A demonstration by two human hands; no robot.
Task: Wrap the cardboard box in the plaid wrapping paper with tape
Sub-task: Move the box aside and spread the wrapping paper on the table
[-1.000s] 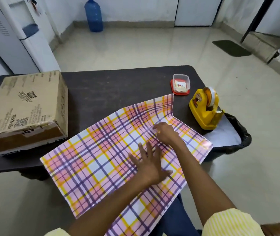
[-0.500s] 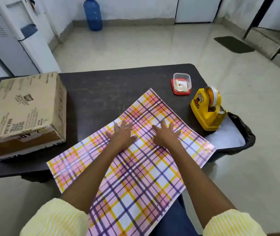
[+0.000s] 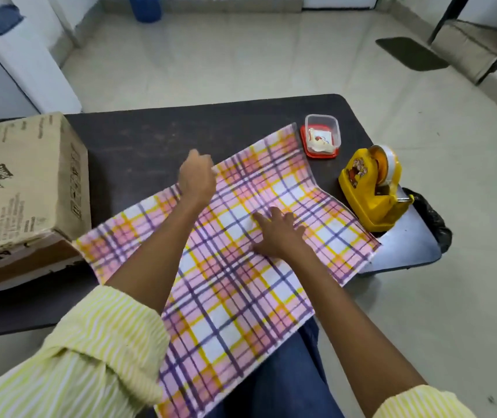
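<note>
Half a second earlier both hands had lain flat side by side on the plaid wrapping paper (image 3: 235, 267). Now the left hand (image 3: 197, 176) had gone out to the sheet's far left edge, its fingers curled; whether they pinched the paper could not be told. The right hand (image 3: 277, 233) stayed where it was, spread flat and pressing on the middle of the sheet. The paper's far corner had come up just beside the small plastic container (image 3: 321, 137), where before there had been a gap. The camera had also dipped, so less of the room showed.

The container was clear, set on a red lid, with something white inside that was too small to make out. The yellow tape dispenser (image 3: 371, 191) stood right of the paper and carried a roll of tape (image 3: 387, 164). A black bin bag (image 3: 431, 218) showed past the table's right end.

The cardboard box (image 3: 23, 188) sat closed at the left of the dark table (image 3: 180, 137), its near corner just beside the paper's left corner. The sheet's near part hung off the table over blue trousers (image 3: 286, 381). Beyond lay a pale tiled floor (image 3: 241, 55), a blue water bottle (image 3: 144, 7), a dark mat (image 3: 411, 52) and a white water dispenser (image 3: 23, 70).
</note>
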